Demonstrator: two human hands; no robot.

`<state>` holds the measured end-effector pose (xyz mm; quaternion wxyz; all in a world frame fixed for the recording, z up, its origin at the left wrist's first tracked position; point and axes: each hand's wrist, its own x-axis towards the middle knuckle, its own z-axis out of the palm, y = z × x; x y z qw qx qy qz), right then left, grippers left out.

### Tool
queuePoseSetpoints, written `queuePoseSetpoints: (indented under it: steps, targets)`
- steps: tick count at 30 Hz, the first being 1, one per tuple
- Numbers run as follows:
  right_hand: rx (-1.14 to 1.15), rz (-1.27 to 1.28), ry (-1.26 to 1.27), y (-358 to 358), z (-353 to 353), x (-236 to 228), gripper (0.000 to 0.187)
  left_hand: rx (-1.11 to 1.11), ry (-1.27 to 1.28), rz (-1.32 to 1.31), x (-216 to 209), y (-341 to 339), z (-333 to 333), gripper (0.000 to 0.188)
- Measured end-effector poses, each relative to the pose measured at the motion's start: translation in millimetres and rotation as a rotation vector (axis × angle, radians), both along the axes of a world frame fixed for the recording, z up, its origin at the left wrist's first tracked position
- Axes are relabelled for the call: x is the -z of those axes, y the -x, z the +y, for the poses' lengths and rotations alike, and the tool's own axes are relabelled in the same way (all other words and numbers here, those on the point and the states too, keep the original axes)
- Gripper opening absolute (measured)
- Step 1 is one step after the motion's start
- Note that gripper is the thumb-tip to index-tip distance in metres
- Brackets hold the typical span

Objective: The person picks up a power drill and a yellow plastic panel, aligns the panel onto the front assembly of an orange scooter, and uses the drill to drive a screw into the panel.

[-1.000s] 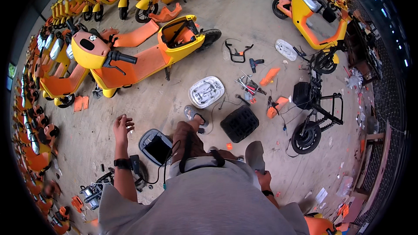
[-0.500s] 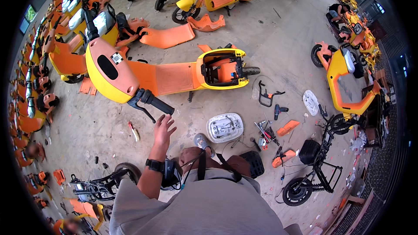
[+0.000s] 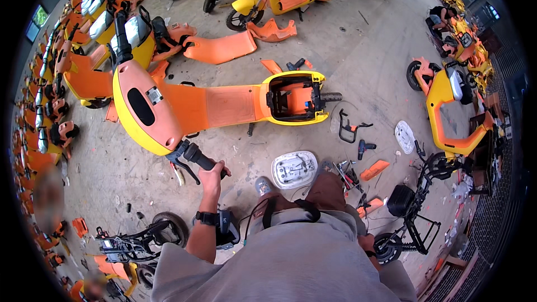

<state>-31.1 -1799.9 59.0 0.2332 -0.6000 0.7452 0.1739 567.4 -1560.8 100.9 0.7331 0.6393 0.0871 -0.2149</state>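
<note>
While the left hand point(image 3: 212, 174) wraps round the near handlebar grip point(image 3: 200, 159), the yellow-and-orange scooter point(image 3: 232, 102) stands crosswise, just ahead of the person.
It looks heavy and stiff-framed, its front likely to swing if hauled by one end; the black grip should hold well, whereas the smooth panels may slip or crack. Best holds seem this grip plus the far grip point(image 3: 122, 42). The right hand point(image 3: 367, 242) is beside the hip; whether its fingers are closed, I cannot tell.

Grey short-sleeved T-shirt point(image 3: 313, 263), brown shorts point(image 3: 331, 193), grey clogs point(image 3: 263, 185). Black left wristband point(image 3: 207, 218), thinner dark right wristband point(image 3: 371, 254). Black straps point(image 3: 269, 211) at waist, thin dark cable point(image 3: 250, 219) alongside.
</note>
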Motion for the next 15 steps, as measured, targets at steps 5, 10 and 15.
queuePoseSetpoints:
  steps: [5,10,15]
  targets:
    - [-0.254,-0.008,0.071,-31,-133,7,0.048,0.145,-0.162,0.11,-26,-7,91,0.016]
    - [-0.64,0.169,0.127,-101,-212,-7,0.058,0.106,-0.424,0.059,-53,-30,132,0.03]
    - [-0.996,-0.024,0.131,-151,-299,39,0.056,-0.393,-1.368,-0.44,23,-24,131,0.039]
